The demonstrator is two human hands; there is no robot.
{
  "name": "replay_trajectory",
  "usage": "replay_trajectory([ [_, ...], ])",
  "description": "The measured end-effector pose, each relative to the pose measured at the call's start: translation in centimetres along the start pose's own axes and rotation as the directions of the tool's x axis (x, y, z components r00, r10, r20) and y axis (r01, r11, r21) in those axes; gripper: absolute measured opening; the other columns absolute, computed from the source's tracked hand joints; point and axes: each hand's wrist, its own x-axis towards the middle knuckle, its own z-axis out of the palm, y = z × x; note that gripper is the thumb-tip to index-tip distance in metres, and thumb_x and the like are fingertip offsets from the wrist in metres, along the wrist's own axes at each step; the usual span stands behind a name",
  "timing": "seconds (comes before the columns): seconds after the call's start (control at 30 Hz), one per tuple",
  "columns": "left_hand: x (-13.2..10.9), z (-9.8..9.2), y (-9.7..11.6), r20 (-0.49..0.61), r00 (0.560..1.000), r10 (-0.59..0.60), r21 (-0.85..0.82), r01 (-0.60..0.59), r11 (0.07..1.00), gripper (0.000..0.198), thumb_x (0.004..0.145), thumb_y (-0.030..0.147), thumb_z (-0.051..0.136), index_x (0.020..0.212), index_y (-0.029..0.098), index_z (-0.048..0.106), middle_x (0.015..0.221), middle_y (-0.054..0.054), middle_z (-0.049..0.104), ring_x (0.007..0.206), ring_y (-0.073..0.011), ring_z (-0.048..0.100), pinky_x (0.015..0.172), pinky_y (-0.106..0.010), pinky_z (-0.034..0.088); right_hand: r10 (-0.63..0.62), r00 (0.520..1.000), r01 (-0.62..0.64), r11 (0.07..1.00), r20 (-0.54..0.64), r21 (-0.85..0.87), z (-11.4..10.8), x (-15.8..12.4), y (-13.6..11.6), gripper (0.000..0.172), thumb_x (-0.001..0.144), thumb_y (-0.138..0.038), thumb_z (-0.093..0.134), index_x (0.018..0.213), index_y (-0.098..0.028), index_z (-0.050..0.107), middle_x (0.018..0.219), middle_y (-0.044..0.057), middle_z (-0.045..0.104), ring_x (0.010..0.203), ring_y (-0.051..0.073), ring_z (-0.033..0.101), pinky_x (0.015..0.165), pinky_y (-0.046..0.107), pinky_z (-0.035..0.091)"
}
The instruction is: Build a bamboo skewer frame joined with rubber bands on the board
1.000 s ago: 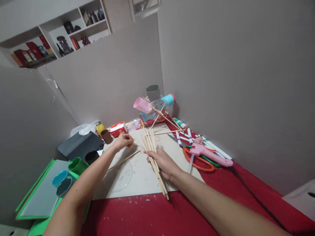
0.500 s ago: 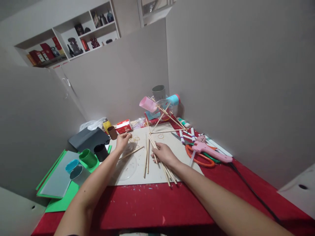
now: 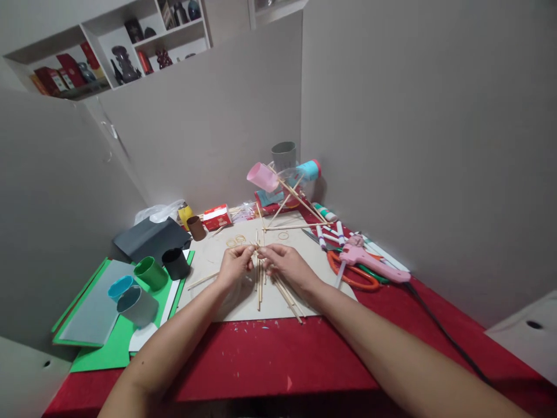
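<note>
My right hand (image 3: 287,267) is closed around the upper ends of a few thin wooden sticks (image 3: 287,299), which fan down toward the table's front edge. Its fingertips meet those of my left hand (image 3: 237,264), which is pinched on what looks like a thin rubber band at the stick ends; the fingers mostly hide it. More wooden sticks (image 3: 260,284) lie below and between the hands on the pale board (image 3: 248,312). Loose rubber bands (image 3: 240,238) lie just beyond my left hand, and a single rubber band (image 3: 284,235) is further right.
Behind the hands stands a stick frame (image 3: 300,227) with a pink paper cup (image 3: 263,177). To the right are a pink glue gun (image 3: 374,264), orange-handled scissors (image 3: 354,281) and markers (image 3: 321,238). Paper cylinders (image 3: 150,273) and green sheets (image 3: 102,357) occupy the left. Grey panels (image 3: 413,128) enclose the table.
My left hand has moved right and nearer, from beside the rubber bands to the stick ends. My right hand has kept its sticks and shifted slightly. The view has tilted a little.
</note>
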Motion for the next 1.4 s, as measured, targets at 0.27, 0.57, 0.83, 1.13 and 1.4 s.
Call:
replay_trajectory([
  [0.27, 0.0, 1.5, -0.1, 0.072, 0.997, 0.007, -0.028, -0.005, 1.0, 0.048, 0.074, 0.055, 0.066, 0.091, 0.011, 0.072, 0.045, 0.004, 0.05, 0.041, -0.0069, 0.04, 0.047, -0.021, 0.033, 0.083, 0.996, -0.085, 0.968, 0.022, 0.235, -0.7, 0.4, 0.3, 0.034, 0.066, -0.045, 0.078, 0.071, -0.014, 0.064, 0.054, -0.003, 0.055, 0.046, 0.006, 0.046, 0.041, 0.017, 0.036],
  [0.57, -0.5, 1.7, -0.5, 0.104, 0.994, 0.043, -0.069, -0.036, 0.997, 0.043, 0.081, 0.049, 0.061, 0.099, 0.011, 0.07, 0.051, 0.002, 0.054, 0.047, -0.0078, 0.046, 0.052, -0.021, 0.038, 0.067, 0.988, -0.129, 0.849, 0.137, 0.512, -0.8, 0.6, -0.4, 0.018, 0.066, -0.028, 0.076, 0.069, -0.015, 0.064, 0.061, 0.0, 0.058, 0.049, 0.007, 0.049, 0.04, 0.016, 0.035],
  [0.83, -0.1, 1.3, -2.0, -0.055, 0.998, 0.04, 0.068, -0.036, 0.997, 0.029, 0.082, 0.041, 0.059, 0.088, 0.014, 0.067, 0.055, 0.002, 0.055, 0.049, -0.0083, 0.047, 0.051, -0.021, 0.038, 0.02, 1.0, -0.018, 0.865, 0.003, 0.501, -1.7, 0.6, -1.7, 0.026, 0.069, -0.031, 0.074, 0.089, -0.016, 0.068, 0.053, -0.007, 0.048, 0.042, 0.005, 0.035, 0.039, 0.017, 0.024],
  [1.13, 0.0, 0.9, -3.6, -0.006, 0.985, 0.17, 0.443, -0.15, 0.884, 0.012, 0.078, 0.024, 0.057, 0.085, 0.016, 0.064, 0.068, 0.0, 0.06, 0.058, -0.0105, 0.05, 0.058, -0.023, 0.038, -0.197, 0.964, 0.055, 0.801, -0.177, -0.596, -3.7, 2.2, 0.1, 0.026, 0.071, -0.027, 0.066, 0.092, -0.012, 0.071, 0.066, 0.005, 0.063, 0.061, 0.018, 0.055, 0.061, 0.031, 0.041],
  [1.4, -0.1, 0.8, -4.0, 0.016, 0.978, 0.207, 0.476, -0.19, 0.859, 0.007, 0.079, 0.021, 0.054, 0.08, 0.018, 0.06, 0.061, 0.003, 0.054, 0.056, -0.0115, 0.047, 0.057, -0.023, 0.033, 0.013, 0.993, -0.11, 0.524, -0.121, -0.845, -2.6, 3.5, 0.9, 0.017, 0.066, -0.032, 0.07, 0.059, -0.02, 0.061, 0.064, 0.009, 0.061, 0.07, 0.023, 0.057, 0.062, 0.031, 0.035],
])
